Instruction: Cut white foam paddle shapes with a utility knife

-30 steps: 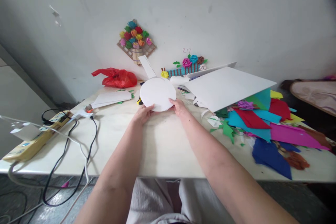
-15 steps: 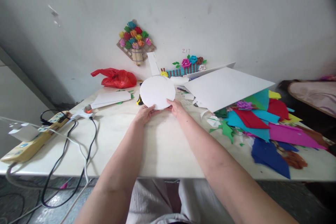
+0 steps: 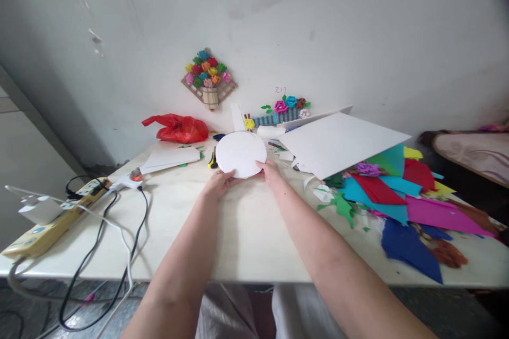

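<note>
A round white disc (image 3: 240,153), seemingly of card or foam board, is held over the middle of the table, its face tilted toward me. My left hand (image 3: 221,183) grips its lower left edge, thumb on the face and fingers underneath. On the lower right edge my right hand (image 3: 269,171) pinches it the same way, with its fingers partly hidden behind. A white strip (image 3: 237,116) stands out behind the disc's upper edge; whether it touches the disc I cannot tell. Just left of the disc lies a yellow and black utility knife (image 3: 212,158).
Large white boards (image 3: 345,140) lie over coloured paper scraps (image 3: 374,196) on the right. White sheets (image 3: 170,159) and a red plastic bag (image 3: 181,128) are at back left. A power strip (image 3: 59,222) with cables occupies the left edge. Paper-flower decorations (image 3: 209,79) hang on the wall.
The view has tilted up slightly, so everything sits lower in the picture. The disc leans back a little more and looks flatter. Both hands keep their hold on it.
</note>
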